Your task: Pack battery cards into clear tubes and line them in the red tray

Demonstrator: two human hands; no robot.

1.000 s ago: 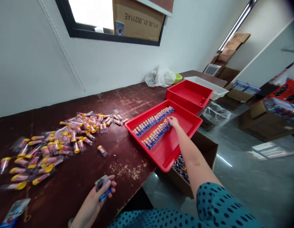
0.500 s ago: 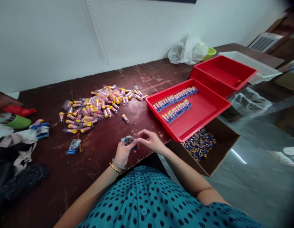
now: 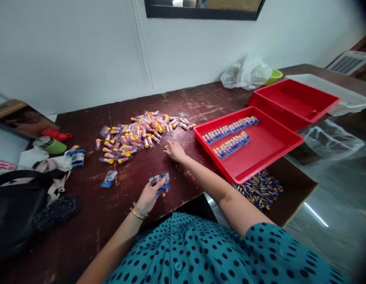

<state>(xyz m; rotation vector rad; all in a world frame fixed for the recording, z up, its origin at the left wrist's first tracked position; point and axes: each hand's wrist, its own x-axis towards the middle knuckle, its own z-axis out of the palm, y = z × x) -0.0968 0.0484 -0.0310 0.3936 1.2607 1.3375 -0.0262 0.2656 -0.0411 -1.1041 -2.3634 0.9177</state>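
My left hand, near the table's front edge, is closed on a small stack of blue printed labels, thumb on top. Further out, my right hand reaches over the table with its fingers closed round a small yellow-capped tube; most of that tube is hidden. Just beyond lies a loose pile of clear tubes with yellow caps and pink contents. Another blue label piece lies flat on the table to the left of my left hand.
A red tray holds two rows of blue-labelled tubes; another red tray sits behind it. Below the table edge, a cardboard box holds many labelled tubes. At left are a black bag and a green cup.
My right hand has left the labels at my left hand and moved forward to the lone tube. My left hand still holds the labels. The view has shifted left and up.
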